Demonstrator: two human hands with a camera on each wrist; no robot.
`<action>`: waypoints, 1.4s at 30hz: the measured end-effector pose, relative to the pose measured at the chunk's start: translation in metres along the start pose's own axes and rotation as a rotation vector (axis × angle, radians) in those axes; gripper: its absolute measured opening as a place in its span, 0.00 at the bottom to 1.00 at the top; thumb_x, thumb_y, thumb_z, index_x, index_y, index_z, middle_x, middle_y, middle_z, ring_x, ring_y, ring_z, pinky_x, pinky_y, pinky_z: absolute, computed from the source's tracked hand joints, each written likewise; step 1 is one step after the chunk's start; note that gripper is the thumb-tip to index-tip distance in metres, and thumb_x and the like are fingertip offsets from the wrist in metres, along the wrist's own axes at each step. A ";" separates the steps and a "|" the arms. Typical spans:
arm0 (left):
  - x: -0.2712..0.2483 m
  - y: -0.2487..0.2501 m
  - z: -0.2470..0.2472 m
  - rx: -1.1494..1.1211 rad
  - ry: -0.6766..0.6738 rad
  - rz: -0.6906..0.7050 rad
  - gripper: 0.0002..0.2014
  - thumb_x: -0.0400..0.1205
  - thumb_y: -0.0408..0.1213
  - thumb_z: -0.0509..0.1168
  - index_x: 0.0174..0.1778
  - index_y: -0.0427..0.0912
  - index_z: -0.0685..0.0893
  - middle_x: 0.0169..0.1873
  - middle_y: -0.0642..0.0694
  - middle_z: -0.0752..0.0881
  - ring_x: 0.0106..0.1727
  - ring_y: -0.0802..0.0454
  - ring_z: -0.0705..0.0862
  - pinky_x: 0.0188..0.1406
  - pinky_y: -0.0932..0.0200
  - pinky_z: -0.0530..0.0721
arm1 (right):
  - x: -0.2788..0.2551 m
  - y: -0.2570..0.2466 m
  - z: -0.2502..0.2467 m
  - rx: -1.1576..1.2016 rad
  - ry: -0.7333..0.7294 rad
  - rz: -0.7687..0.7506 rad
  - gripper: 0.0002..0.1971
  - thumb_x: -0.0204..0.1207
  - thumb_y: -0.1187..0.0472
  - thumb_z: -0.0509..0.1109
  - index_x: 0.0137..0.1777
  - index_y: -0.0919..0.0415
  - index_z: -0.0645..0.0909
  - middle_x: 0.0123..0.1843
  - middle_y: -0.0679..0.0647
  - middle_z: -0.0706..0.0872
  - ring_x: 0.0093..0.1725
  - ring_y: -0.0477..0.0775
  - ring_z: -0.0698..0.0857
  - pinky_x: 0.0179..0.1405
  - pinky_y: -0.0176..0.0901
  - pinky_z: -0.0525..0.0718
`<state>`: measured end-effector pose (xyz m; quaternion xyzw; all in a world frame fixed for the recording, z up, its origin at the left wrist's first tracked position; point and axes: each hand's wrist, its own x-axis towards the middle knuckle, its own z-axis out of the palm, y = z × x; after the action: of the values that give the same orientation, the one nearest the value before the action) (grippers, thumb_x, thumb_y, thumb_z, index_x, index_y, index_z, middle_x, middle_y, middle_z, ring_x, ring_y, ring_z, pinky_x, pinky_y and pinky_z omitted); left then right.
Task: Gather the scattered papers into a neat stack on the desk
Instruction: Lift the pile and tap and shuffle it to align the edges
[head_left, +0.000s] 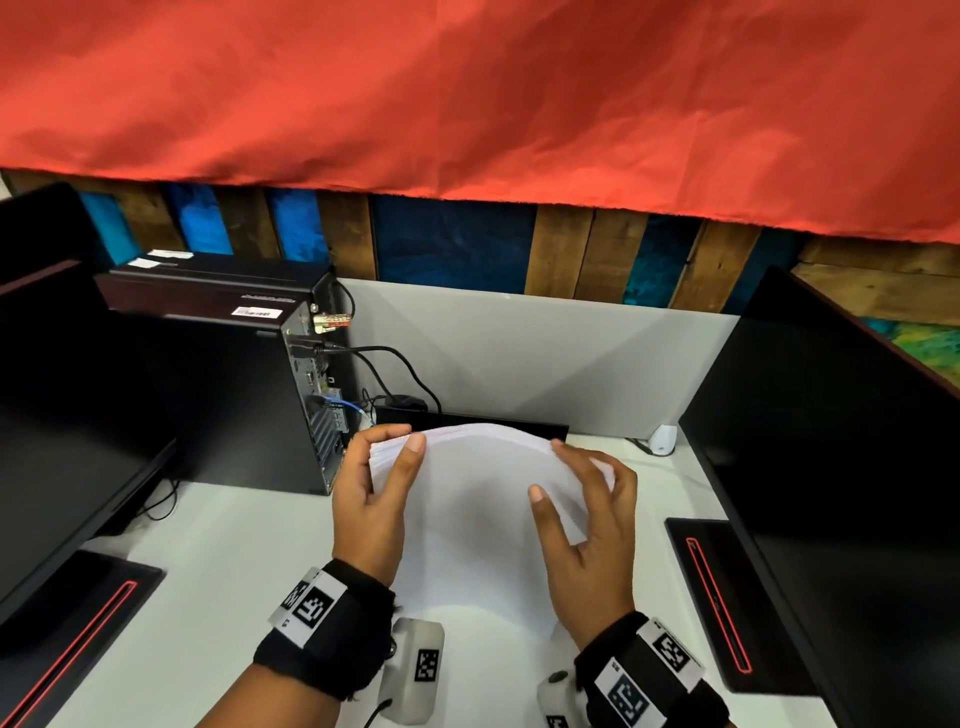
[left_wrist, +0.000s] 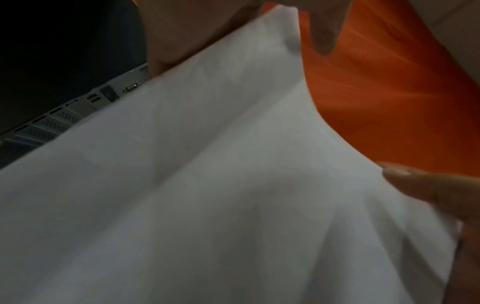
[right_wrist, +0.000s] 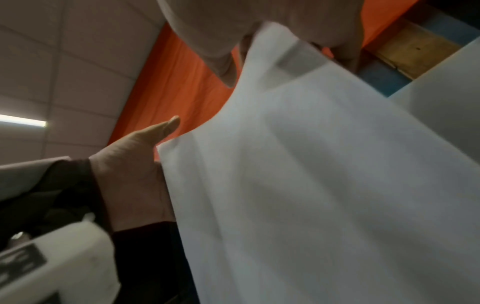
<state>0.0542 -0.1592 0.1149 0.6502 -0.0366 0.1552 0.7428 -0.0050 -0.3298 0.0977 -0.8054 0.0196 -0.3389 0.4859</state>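
Note:
A bunch of white papers (head_left: 472, 519) is held up off the white desk (head_left: 234, 597), bowed toward me, with its sheet edges roughly level along the top. My left hand (head_left: 397, 439) grips its left edge, thumb on the front and fingers behind. Gripping the right edge the same way is my right hand (head_left: 563, 470). Most of the left wrist view is filled by the papers (left_wrist: 207, 185), with a fingertip (left_wrist: 420, 185) on their edge. In the right wrist view the papers (right_wrist: 311, 185) hang from fingers (right_wrist: 213, 51) at the top, and my left hand (right_wrist: 135, 164) shows beside them.
A black computer tower (head_left: 249, 395) with cables stands just left of the papers. Black monitors flank the desk at left (head_left: 62, 415) and right (head_left: 841, 441), their bases on the desk. A grey partition (head_left: 519, 353) closes the back, with a small white device (head_left: 662, 439) near it.

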 end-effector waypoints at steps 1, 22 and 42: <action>-0.001 0.000 0.000 0.003 -0.006 -0.008 0.21 0.69 0.57 0.69 0.51 0.46 0.83 0.47 0.53 0.87 0.55 0.46 0.85 0.63 0.39 0.82 | 0.000 0.000 0.000 0.020 0.012 0.041 0.20 0.74 0.49 0.68 0.67 0.37 0.75 0.66 0.45 0.69 0.71 0.29 0.68 0.65 0.24 0.70; 0.001 -0.005 -0.003 -0.059 -0.165 -0.100 0.32 0.56 0.45 0.81 0.57 0.43 0.81 0.42 0.46 0.89 0.45 0.51 0.89 0.48 0.56 0.88 | 0.003 0.004 -0.005 0.064 0.077 0.117 0.15 0.78 0.63 0.68 0.58 0.40 0.78 0.59 0.47 0.77 0.64 0.38 0.77 0.66 0.35 0.75; 0.000 -0.042 -0.028 -0.110 -0.253 -0.340 0.30 0.48 0.33 0.84 0.48 0.35 0.90 0.45 0.39 0.93 0.47 0.44 0.92 0.40 0.59 0.89 | -0.013 0.022 -0.010 0.488 -0.120 0.434 0.47 0.58 0.31 0.75 0.76 0.50 0.67 0.70 0.46 0.81 0.72 0.45 0.78 0.75 0.54 0.72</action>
<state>0.0614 -0.1368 0.0707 0.6200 -0.0277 -0.0573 0.7820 -0.0140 -0.3446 0.0759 -0.6608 0.0806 -0.1742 0.7256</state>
